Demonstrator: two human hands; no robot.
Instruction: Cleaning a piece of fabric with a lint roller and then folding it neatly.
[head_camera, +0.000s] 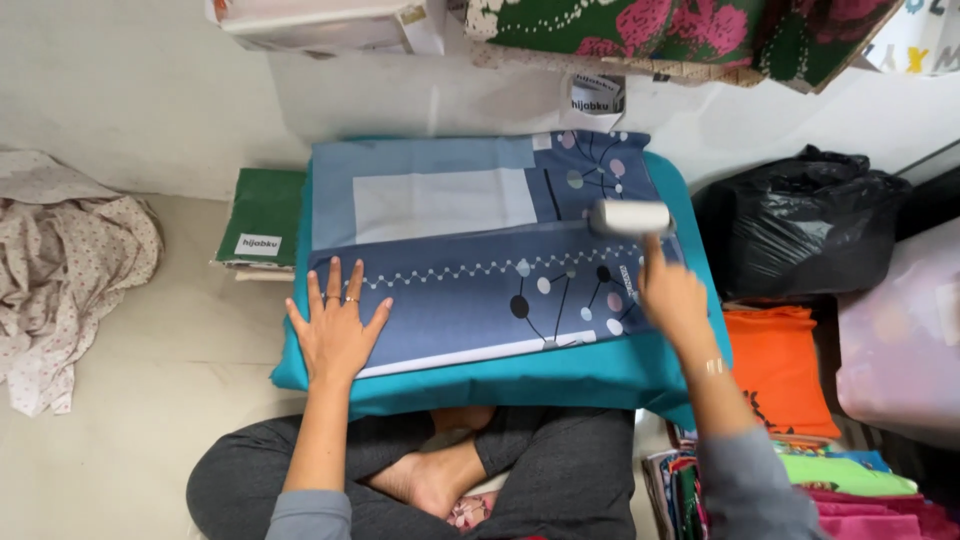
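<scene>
A folded blue patterned cloth (470, 250) lies on a teal cushion (560, 375) in front of my crossed legs. My left hand (337, 325) lies flat on the cloth's near left corner, fingers spread, holding nothing. My right hand (672, 297) grips the handle of a white lint roller (630, 217), whose roll rests on the cloth's right side, slightly blurred.
A crumpled pale spotted cloth (60, 260) lies on the floor at left. A green packet (262, 228) sits beside the cushion. A black plastic bag (800, 230), an orange folded cloth (785, 370) and stacked coloured fabrics (850, 485) crowd the right. Floral fabric (660, 30) hangs above.
</scene>
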